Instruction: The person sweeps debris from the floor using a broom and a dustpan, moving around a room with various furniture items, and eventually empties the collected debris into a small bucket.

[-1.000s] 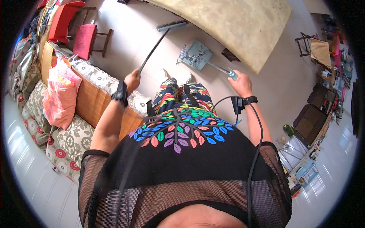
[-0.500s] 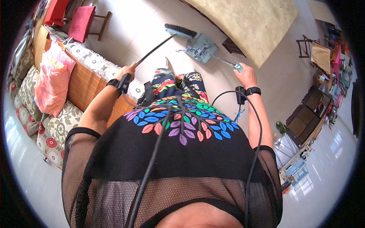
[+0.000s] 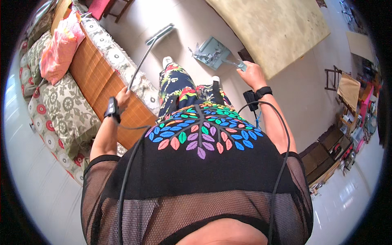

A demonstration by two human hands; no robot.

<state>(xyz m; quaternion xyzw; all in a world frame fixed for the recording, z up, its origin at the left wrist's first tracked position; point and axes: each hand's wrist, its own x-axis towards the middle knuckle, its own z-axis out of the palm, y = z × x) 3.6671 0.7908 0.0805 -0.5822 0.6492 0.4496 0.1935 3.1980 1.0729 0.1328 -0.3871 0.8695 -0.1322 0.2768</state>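
My left hand (image 3: pixel 123 97) is closed round the end of the long thin handle of a broom (image 3: pixel 160 34). The broom's pale blue-grey head hangs over the tiled floor, ahead and to the left, apart from the dustpan. In my right hand (image 3: pixel 253 76) is the grip of a light blue dustpan (image 3: pixel 220 57), its pan lying ahead of my feet near the table. A black-and-white checked ribbon or cloth (image 3: pixel 201 53) lies across the pan and hangs past its left edge.
A table with a mottled cream top (image 3: pixel 273 32) stands ahead to the right. Along the left runs a sofa (image 3: pixel 96 65) with an orange mat, patterned cushions (image 3: pixel 67 104) and a pink cloth (image 3: pixel 63 45). A folding stool (image 3: pixel 347 87) and cluttered shelves are at the right.
The broom head has moved left, away from the dustpan, and turned so its pale top shows instead of dark bristles. My left hand has come lower and left. One foot has stepped forward.
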